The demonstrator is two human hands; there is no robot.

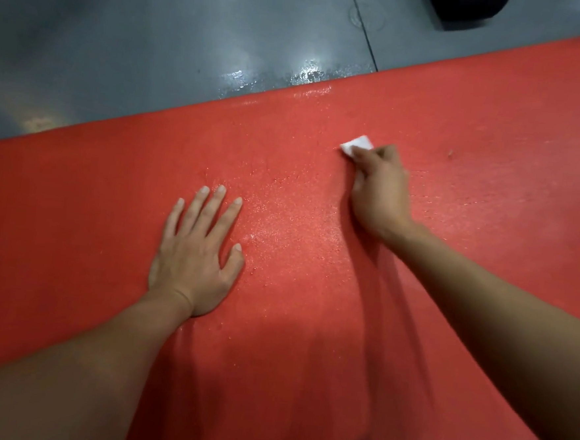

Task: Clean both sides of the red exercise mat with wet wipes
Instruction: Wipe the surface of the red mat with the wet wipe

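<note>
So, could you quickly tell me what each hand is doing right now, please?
Left hand: open, fingers spread, pressed flat on the red textured exercise mat.
Right hand: fingers curled, gripping a small white wet wipe against the mat.

Red exercise mat (311,290): both ends run past the left and right frame edges; near edge cut by the bottom edge except at the lower right corner. Underside not visible. Wet wipe (357,144): only a small white corner shows, the rest covered by the right hand (378,188), whose fingertips are hidden under the knuckles. Both forearms leave the frame at bottom and right. Dark objects (475,6) at the top edge are cropped, unidentifiable. Right half slightly blurred.
</note>
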